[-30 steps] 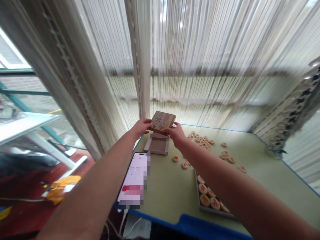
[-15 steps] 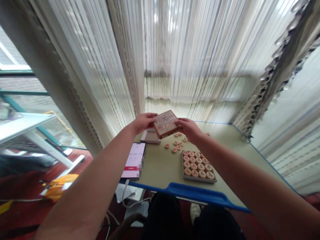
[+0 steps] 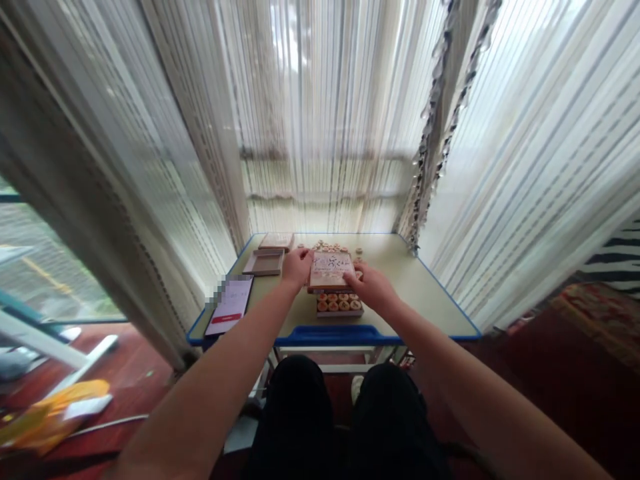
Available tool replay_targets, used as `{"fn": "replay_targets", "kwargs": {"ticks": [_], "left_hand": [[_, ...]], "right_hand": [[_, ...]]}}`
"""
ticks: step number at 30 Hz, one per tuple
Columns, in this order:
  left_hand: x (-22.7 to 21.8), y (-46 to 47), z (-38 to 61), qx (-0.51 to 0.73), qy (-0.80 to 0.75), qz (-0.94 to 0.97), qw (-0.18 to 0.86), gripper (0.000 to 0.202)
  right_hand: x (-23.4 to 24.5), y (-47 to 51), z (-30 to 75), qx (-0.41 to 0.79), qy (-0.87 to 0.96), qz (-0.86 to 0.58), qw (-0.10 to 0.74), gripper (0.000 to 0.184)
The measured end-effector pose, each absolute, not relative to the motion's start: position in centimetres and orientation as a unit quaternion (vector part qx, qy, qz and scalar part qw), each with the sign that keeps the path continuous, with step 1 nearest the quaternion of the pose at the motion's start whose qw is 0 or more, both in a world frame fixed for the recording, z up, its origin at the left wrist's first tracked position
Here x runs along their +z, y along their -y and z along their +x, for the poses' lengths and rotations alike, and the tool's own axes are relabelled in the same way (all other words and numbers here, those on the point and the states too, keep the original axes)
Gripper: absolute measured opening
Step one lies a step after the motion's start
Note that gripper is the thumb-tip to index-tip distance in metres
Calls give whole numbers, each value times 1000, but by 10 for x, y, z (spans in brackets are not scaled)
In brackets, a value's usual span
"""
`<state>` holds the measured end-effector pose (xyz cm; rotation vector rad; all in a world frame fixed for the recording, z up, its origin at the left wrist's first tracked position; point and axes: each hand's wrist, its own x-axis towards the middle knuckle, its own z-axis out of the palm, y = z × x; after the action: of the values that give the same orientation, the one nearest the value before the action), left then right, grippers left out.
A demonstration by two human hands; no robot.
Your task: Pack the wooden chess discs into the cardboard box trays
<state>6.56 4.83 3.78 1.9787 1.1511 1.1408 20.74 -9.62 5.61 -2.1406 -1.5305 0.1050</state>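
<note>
A printed box lid (image 3: 330,270) with dark lettering is between my two hands, tilted above the table. My left hand (image 3: 296,267) grips its left edge. On the right edge my right hand (image 3: 371,283) has its thumb over the top face, with the other fingers partly hidden. Just below and nearer to me, a box tray (image 3: 340,313) holds rows of round wooden Chinese chess pieces (image 3: 334,306) with red and dark characters. The lid hides the tray's far rows. More loose pieces (image 3: 323,247) lie behind the lid.
An open shallow box (image 3: 265,262) sits at the left of the table, with a flat printed box or lid (image 3: 277,240) behind it. A phone (image 3: 231,305) lies at the left edge. The blue table rim (image 3: 330,335) runs in front of my knees.
The lid has come nearer to me and over the tray of pieces, covering its far part. Both hands moved with it. My view has turned to the right.
</note>
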Motion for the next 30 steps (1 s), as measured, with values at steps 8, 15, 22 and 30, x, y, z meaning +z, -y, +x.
{"fn": "replay_targets", "kwargs": {"ticks": [8, 15, 22, 30], "left_hand": [[18, -19, 82, 390, -493, 741, 237, 33], [-4, -21, 82, 403, -480, 734, 260, 30], [-10, -25, 79, 405, -476, 721, 299, 27], [-10, -16, 77, 389, -500, 732, 250, 25]], "right_hand": [[23, 124, 207, 48, 537, -816, 206, 48], [15, 123, 206, 57, 541, -821, 172, 50], [23, 120, 202, 61, 554, -821, 123, 50], [23, 120, 203, 66, 566, -815, 109, 48]]}}
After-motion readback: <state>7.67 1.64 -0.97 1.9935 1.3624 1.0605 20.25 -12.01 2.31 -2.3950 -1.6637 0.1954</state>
